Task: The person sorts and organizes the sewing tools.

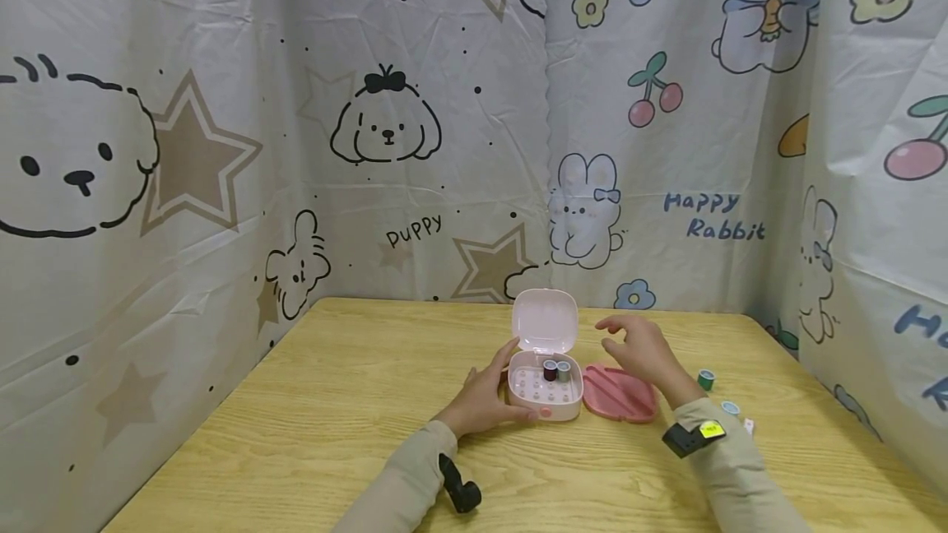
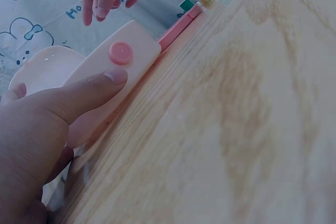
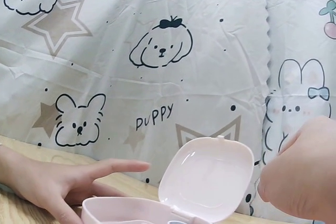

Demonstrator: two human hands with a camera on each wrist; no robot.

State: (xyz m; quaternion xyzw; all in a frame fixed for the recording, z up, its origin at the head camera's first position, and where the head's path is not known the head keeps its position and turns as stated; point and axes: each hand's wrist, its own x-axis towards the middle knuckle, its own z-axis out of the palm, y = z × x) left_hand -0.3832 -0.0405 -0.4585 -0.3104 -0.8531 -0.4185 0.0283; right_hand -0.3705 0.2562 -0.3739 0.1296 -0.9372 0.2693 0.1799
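Observation:
A pale pink sewing box [image 1: 545,411] stands on the table with its lid [image 1: 544,320] raised. Inside it are rows of small pegs, a dark thread spool [image 1: 550,370] and a grey thread spool [image 1: 564,372], side by side near the back. My left hand [image 1: 483,395] grips the box's left side; its thumb lies along the front, close to the round pink button [image 2: 121,52]. To the right of the box, my right hand [image 1: 646,352] hovers above a darker pink tray [image 1: 622,395], fingers loosely bent and holding nothing.
Right of the tray, a green thread spool [image 1: 706,379] stands on the wooden table [image 1: 311,434]. A pale blue-topped spool [image 1: 730,408] and a small whitish item [image 1: 749,426] sit nearer the right sleeve. Printed curtains [image 1: 474,122] surround the table's back and sides.

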